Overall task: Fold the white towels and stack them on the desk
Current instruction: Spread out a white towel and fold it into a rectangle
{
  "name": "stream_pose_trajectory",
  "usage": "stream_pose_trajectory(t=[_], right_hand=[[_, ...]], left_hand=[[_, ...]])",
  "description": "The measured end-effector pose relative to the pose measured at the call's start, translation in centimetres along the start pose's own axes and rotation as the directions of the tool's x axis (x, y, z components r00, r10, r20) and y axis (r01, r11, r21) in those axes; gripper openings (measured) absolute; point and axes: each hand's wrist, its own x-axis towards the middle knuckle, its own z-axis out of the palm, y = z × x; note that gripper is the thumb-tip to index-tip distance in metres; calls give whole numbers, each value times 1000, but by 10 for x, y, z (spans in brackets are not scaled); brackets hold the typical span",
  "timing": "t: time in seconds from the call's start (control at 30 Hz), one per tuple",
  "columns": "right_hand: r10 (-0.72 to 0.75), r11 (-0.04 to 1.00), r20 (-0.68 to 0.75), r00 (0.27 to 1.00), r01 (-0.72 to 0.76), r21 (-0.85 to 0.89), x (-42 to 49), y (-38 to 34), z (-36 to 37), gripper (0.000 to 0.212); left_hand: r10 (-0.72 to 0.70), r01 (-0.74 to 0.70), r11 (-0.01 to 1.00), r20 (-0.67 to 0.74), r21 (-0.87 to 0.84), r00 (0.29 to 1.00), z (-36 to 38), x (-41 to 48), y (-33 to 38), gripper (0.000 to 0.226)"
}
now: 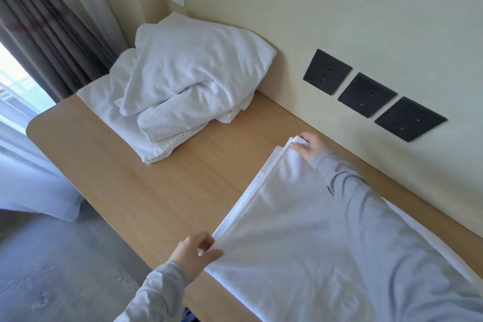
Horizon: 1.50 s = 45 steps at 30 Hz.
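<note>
Lying rumpled at far-left corner of wooden surface (pixel 156 191): heap of white towels (pixel 183 78); left hand (pixel 194 252) pinches near corner of folded towel (pixel 287 230) — flat on surface at right; right hand (pixel 309 149) pinches its far corner, below three black sockets (pixel 366 94).

Both hands stretch a white towel (pixel 287 230) flat on the wooden desk (pixel 146 191): the left hand (pixel 194 249) pinches its near corner, the right hand (pixel 308 148) grips the far one. A rumpled towel heap (pixel 183 81) sits by the wall, near three black sockets (pixel 367 94).
</note>
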Motion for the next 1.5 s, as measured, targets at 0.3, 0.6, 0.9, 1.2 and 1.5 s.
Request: stream_pose_trajectory(t=[0.3, 0.6, 0.9, 1.2, 1.5], right_hand=[[182, 964, 83, 980, -161, -209, 31, 7, 57, 36], [54, 885, -78, 996, -83, -458, 29, 9, 79, 38], [233, 903, 17, 972, -210, -376, 31, 7, 68, 50], [109, 992, -8, 994, -109, -55, 14, -3, 23, 14], [59, 965, -542, 838, 92, 246, -57, -9, -119, 24]], left_hand=[[-71, 71, 996, 1, 49, 997, 4, 3, -16, 19], [-75, 77, 997, -114, 16, 991, 6, 6, -20, 30], [-325, 327, 932, -38, 157, 945, 0, 6, -17, 32], [-275, 267, 915, 17, -302, 961, -5, -10, -12, 22], [191, -230, 964, -255, -131, 948, -89, 16, 100, 28]])
